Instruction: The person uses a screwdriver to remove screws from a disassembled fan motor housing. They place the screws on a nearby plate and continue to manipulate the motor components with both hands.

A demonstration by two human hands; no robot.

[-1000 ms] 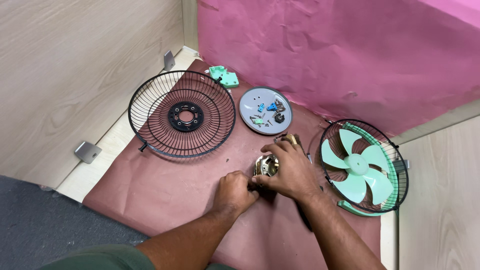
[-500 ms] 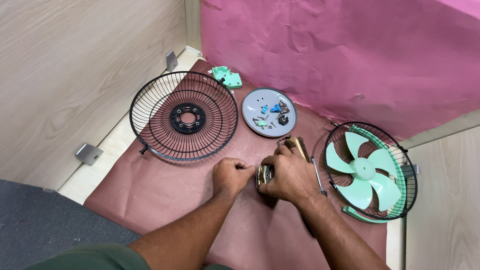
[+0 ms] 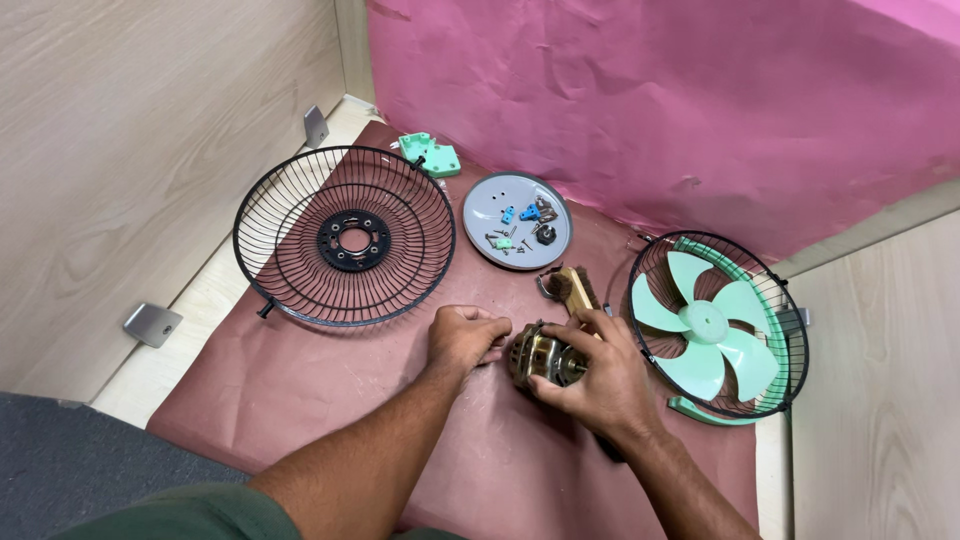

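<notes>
A small brass-coloured fan motor (image 3: 540,356) lies on the brown paper in front of me. My right hand (image 3: 595,375) wraps over its right side and grips it. My left hand (image 3: 465,337) is curled at the motor's left end, fingertips touching it; what they pinch is hidden. A brown-handled tool (image 3: 572,290) lies just behind the motor.
A black wire fan guard (image 3: 345,235) lies at the left. A grey round dish (image 3: 517,221) holds several small screws and blue parts. A mint-green plastic piece (image 3: 430,154) sits behind the guard. A green-bladed fan in its cage (image 3: 715,330) rests at the right. Pink paper (image 3: 660,100) covers the back wall.
Both hands stayed on the motor. My left hand shifted slightly left along the motor's end, and the view moved a little.
</notes>
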